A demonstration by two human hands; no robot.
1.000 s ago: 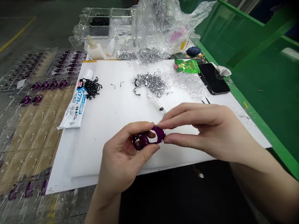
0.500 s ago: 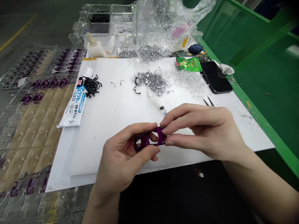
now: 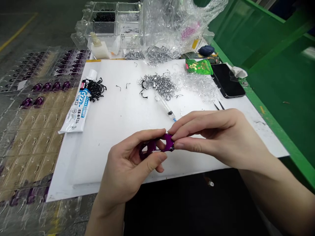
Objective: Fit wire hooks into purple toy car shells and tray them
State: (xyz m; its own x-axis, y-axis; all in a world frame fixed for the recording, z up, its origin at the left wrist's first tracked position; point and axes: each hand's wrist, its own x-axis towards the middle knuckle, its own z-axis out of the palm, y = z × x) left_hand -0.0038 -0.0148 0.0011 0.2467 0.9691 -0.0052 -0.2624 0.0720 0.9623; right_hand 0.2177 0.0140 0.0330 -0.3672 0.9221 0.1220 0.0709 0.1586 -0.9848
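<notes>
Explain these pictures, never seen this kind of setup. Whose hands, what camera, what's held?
No robot here: these are a person's bare hands, seen from one head-worn camera looking forward and down. The left hand holds a glossy purple part; the right hand pinches its right end. On the white work surface lie a tube, black strands, a silvery pile, a syringe, a green packet and a phone.
</notes>
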